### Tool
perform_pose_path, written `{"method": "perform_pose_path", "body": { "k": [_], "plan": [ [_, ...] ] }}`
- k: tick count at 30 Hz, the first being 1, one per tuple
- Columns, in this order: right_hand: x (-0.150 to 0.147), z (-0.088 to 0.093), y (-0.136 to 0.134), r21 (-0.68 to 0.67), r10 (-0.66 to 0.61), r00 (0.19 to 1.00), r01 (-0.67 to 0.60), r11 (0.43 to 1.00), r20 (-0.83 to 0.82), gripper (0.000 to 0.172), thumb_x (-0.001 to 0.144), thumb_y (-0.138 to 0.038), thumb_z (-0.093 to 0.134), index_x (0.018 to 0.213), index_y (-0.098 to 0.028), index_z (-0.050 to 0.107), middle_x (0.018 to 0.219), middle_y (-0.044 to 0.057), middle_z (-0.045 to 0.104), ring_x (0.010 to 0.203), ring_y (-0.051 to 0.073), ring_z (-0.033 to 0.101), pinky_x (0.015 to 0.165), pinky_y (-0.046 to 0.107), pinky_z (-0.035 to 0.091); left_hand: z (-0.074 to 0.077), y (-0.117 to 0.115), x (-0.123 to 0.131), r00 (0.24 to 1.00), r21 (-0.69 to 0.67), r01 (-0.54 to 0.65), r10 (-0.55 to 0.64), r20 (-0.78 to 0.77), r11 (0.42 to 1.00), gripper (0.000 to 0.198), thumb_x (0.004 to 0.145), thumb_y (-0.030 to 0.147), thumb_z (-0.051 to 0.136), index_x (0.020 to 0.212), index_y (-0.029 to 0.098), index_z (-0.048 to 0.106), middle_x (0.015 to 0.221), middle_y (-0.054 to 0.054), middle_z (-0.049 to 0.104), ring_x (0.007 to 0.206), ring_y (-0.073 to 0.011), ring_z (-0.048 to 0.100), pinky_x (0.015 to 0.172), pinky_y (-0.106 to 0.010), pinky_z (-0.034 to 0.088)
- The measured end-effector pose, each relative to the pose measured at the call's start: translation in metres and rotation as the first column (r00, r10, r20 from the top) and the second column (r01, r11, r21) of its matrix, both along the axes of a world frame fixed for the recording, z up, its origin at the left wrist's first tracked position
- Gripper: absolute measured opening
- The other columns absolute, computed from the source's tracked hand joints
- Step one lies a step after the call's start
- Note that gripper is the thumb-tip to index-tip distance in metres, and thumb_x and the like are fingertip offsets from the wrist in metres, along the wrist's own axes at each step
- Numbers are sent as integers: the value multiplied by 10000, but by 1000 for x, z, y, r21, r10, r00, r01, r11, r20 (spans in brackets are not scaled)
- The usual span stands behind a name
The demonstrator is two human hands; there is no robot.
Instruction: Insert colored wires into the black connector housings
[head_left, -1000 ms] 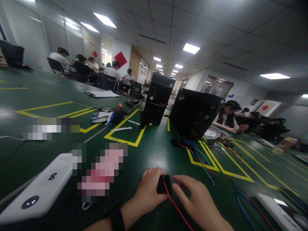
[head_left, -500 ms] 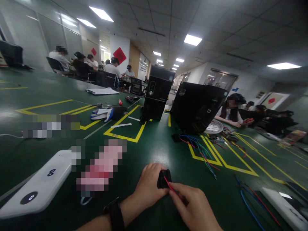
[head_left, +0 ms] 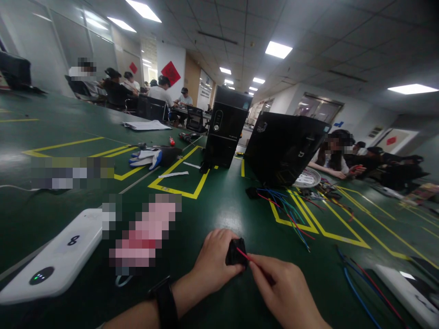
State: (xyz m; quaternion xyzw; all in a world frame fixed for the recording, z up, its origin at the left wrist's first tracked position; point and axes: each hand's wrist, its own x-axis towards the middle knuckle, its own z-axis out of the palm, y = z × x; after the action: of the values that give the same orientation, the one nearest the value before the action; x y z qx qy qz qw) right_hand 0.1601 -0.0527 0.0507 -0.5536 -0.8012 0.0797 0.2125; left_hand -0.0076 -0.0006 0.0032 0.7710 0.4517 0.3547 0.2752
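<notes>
My left hand (head_left: 216, 255) is closed around a small black block-shaped part (head_left: 236, 252), which looks like a connector or socket; its exact kind is unclear. Between thumb and forefinger, my right hand (head_left: 279, 283) pinches a red wire (head_left: 244, 254). The wire's tip reaches the face of the black part; whether it sits inside an opening I cannot tell. Both hands are low over the green table, close together. Loose blue and red wires (head_left: 363, 283) lie to the right of my right hand.
Two black computer cases (head_left: 228, 132) stand ahead. A bundle of coloured wires (head_left: 286, 208) lies before the right one. A white device marked 8 (head_left: 65, 251) and a blurred pink item (head_left: 147, 233) lie left. Gloves (head_left: 147, 158) rest farther back. A co-worker (head_left: 334, 155) sits at right.
My right hand has shifted slightly right and up, with more of the red wire showing between its fingers and the black part. My left hand holds the part almost as before.
</notes>
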Motion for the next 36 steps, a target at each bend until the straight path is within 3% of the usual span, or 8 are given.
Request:
{"method": "perform_pose_path", "body": {
  "k": [5, 9, 15, 20, 25, 31, 36],
  "plan": [
    [-8, -6, -1, 92, 128, 990, -122, 988, -63, 280, 866, -183, 445, 1041, -202, 662, 861, 41, 727, 720, 177, 685, 623, 250, 498, 0, 0, 1, 1000, 16, 5, -5, -9, 1000, 319, 645, 251, 701, 918, 217, 540, 931, -25, 578, 909, -239, 505, 810, -360, 375],
    [-8, -9, -3, 51, 213, 975, -216, 975, 57, 281, 886, -164, 408, 1021, -181, 654, 766, 49, 704, 656, 170, 662, 586, 249, 461, -1, 1, 1, 1000, 21, 0, 1, -16, 1000, 305, 634, 193, 669, 909, 216, 541, 925, -25, 576, 905, -237, 505, 804, -355, 377],
    [2, -2, -1, -21, 142, 976, -141, 990, 166, 263, 877, -181, 438, 1002, -243, 660, 766, 14, 705, 663, 170, 663, 579, 251, 441, -2, 0, 0, 1000, 18, 10, -10, -8, 1000, 334, 633, 215, 694, 929, 223, 539, 937, -20, 581, 910, -239, 508, 809, -360, 375],
    [6, 0, 1, 85, 81, 996, -84, 993, 44, 246, 861, -187, 475, 999, -257, 666, 889, -1, 727, 738, 165, 681, 640, 247, 471, 1, -1, -1, 998, 31, 56, -56, -9, 998, 368, 635, 218, 719, 954, 232, 535, 960, -14, 586, 931, -240, 507, 826, -363, 366],
    [-3, -9, -1, 195, 157, 987, -159, 968, 28, 261, 875, -162, 446, 1043, -197, 643, 808, 25, 716, 667, 159, 663, 609, 254, 454, 1, -2, -1, 997, 54, 76, -75, -21, 996, 295, 686, 241, 670, 949, 225, 535, 954, -24, 590, 924, -239, 514, 838, -371, 364],
    [-4, -8, -5, 86, 255, 934, -284, 955, 250, 297, 869, -129, 418, 1089, -168, 614, 745, 27, 687, 626, 173, 628, 565, 278, 409, 1, -1, -1, 997, 58, 63, -60, -48, 996, 307, 671, 169, 617, 962, 227, 539, 967, -27, 589, 937, -241, 514, 845, -371, 364],
    [7, 5, -3, 12, 169, 944, -180, 984, 282, 302, 877, -168, 437, 1106, -240, 621, 783, 8, 702, 656, 168, 647, 571, 263, 420, 3, -1, -1, 997, 45, 67, -66, -39, 997, 342, 662, 234, 691, 968, 233, 539, 959, -18, 587, 927, -241, 516, 828, -362, 365]
  ]
}}
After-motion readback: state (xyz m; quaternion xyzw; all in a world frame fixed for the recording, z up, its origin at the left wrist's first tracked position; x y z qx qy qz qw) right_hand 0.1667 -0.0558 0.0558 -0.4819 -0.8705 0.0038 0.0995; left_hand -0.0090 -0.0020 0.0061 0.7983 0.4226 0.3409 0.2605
